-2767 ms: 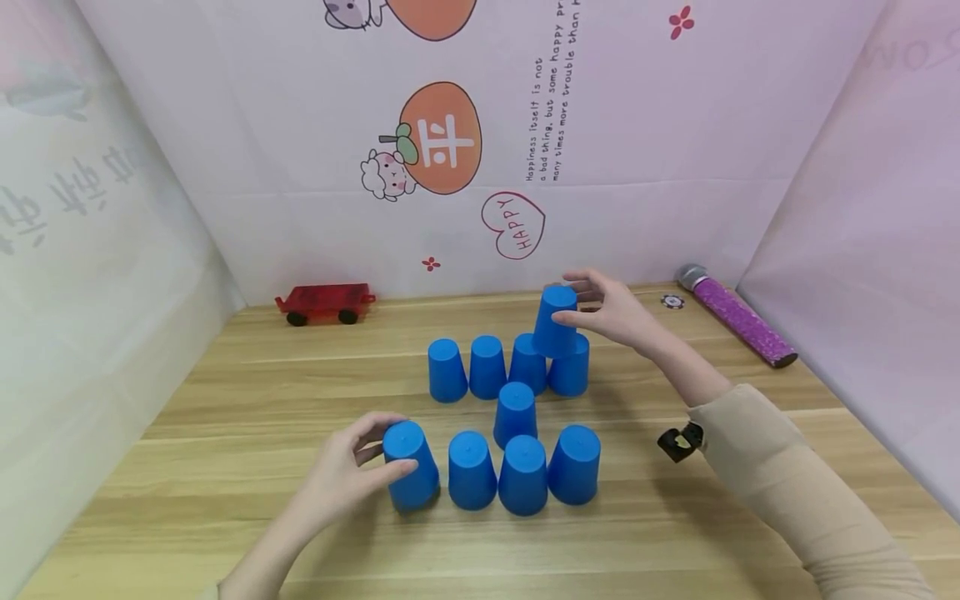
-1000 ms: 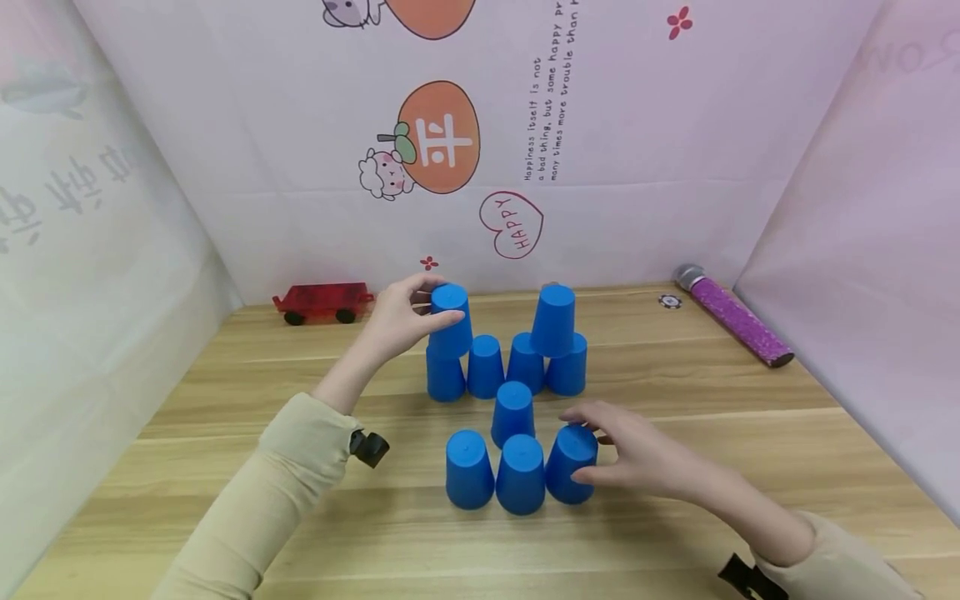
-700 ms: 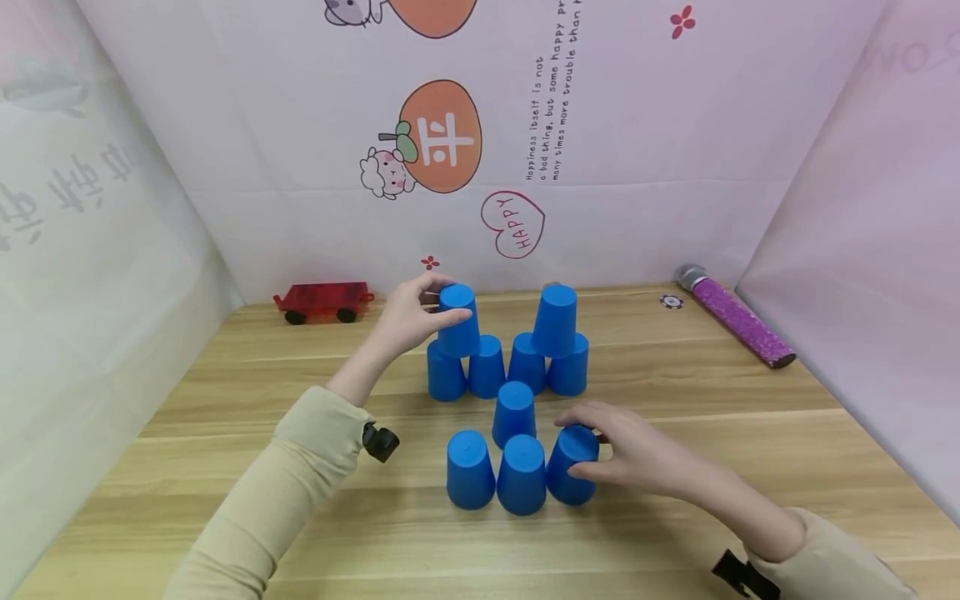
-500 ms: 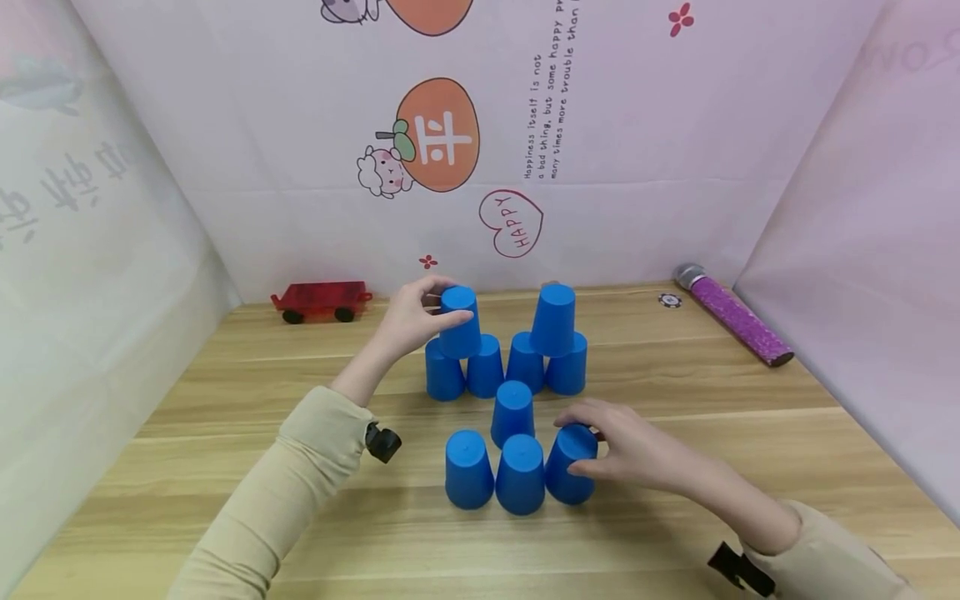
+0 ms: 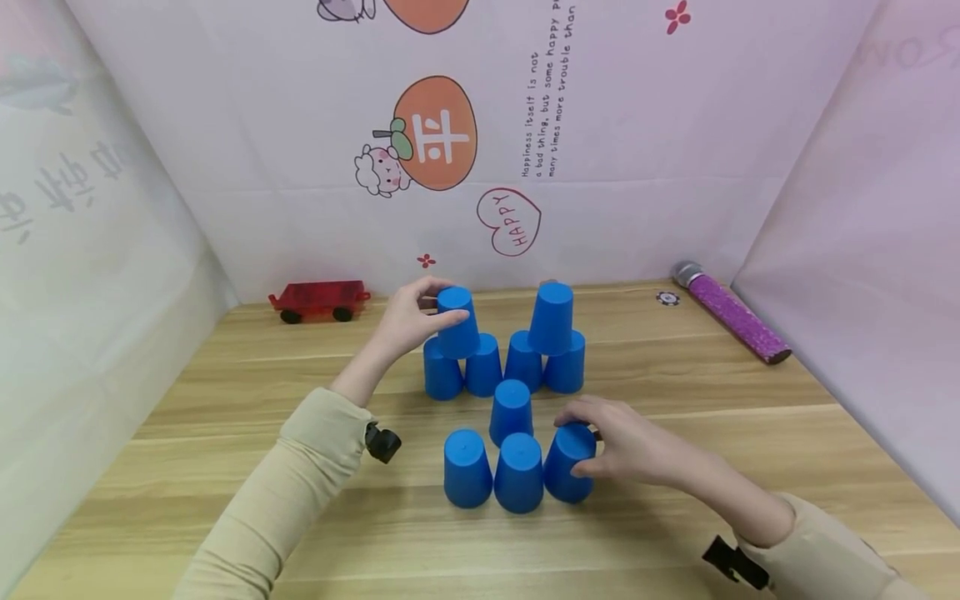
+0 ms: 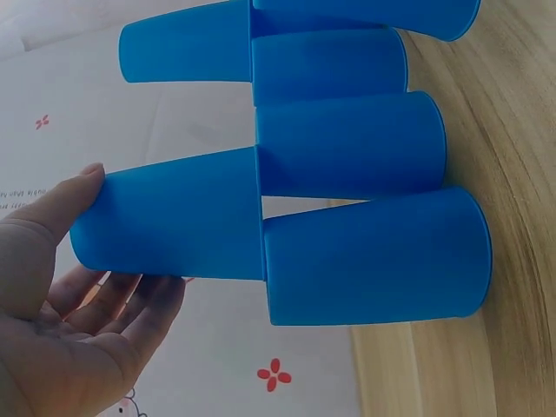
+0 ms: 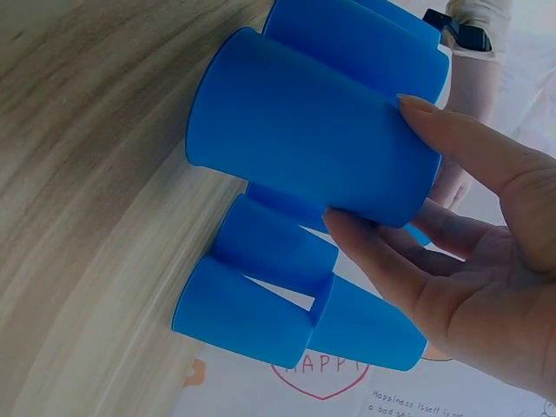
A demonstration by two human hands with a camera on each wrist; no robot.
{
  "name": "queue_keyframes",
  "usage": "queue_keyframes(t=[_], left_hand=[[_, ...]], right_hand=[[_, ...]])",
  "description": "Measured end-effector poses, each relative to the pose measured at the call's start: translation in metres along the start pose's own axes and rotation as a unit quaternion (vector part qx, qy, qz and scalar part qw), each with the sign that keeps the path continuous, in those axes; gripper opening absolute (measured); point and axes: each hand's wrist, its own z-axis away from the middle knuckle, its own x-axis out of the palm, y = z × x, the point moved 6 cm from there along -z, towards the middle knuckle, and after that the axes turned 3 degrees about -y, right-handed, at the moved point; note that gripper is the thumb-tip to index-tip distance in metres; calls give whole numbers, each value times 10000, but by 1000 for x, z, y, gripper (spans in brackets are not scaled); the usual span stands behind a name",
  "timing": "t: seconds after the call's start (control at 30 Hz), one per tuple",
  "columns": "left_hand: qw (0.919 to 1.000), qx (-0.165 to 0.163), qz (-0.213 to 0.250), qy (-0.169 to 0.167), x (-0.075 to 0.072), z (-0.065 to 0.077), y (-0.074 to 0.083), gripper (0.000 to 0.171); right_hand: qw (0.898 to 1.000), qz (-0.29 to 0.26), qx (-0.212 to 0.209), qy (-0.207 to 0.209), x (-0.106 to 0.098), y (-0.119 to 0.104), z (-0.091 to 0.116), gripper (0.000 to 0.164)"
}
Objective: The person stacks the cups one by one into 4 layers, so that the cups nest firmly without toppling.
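Observation:
My left hand [image 5: 411, 318] pinches an upside-down blue cup [image 5: 459, 332] between thumb and fingers. In the left wrist view, that cup's rim [image 6: 261, 213] sits on the bases of two cups at the left of the back row. Another cup [image 5: 551, 318] stands bridged over the right pair of that row, with no hand on it. Nearer, my right hand [image 5: 626, 442] holds the rightmost front cup [image 5: 567, 467] by its sides, thumb in front and fingers behind. Its lower edge rests on the table in the right wrist view.
Beside the held front cup stand two more blue cups, a middle one [image 5: 519, 475] and a left one [image 5: 467, 471]. A single cup [image 5: 512, 412] is just behind them. Along the back wall lie a red toy wagon [image 5: 321, 300], a poker chip [image 5: 667, 298] and a purple glittery microphone [image 5: 735, 317].
My left hand has carried the front row's leftmost cup onto the back-left pair, then shifted it slightly right. My right hand has released the upper right cup and come down to the front-right one.

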Motion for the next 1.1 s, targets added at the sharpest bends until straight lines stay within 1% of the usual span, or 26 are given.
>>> queue_keyframes(t=[0.1,0.23,0.37,0.43,0.53,0.67,0.77,0.83,0.9,0.97,1.1], left_hand=[[10000,-34,21,-23,0,1,-1,50],[9999,-104,7,-83,-1,2,-4,59],[9999,-121,109,-13,-10,9,-7,65],[9997,-119,199,75,-18,16,-7,65],[9993,-111,326,171,-28,31,-6,64],[9982,-108,583,50,-33,55,-5,62],[9964,-71,811,-233,-27,75,-4,61],[9948,-44,923,-424,-19,89,-2,61],[9925,-48,1037,-649,-8,103,-2,62],[9909,-76,1046,-841,5,114,-3,65],[9881,-113,1039,-1130,29,131,-5,66]], right_hand=[[10000,-22,-2,-2,0,0,0,45],[10000,-60,-22,-16,0,1,0,45],[9999,-133,-19,-23,-1,2,0,44],[9998,-204,1,-16,-2,4,0,44],[9993,-362,40,-3,-6,7,1,43],[9986,-523,88,46,-15,11,1,43],[9985,-511,164,137,-26,12,2,44],[9986,-457,178,187,-35,12,1,45],[9988,-397,211,204,-46,11,0,45],[9990,-323,239,191,-57,8,-4,45],[9994,-101,266,219,-83,-2,-13,44]])
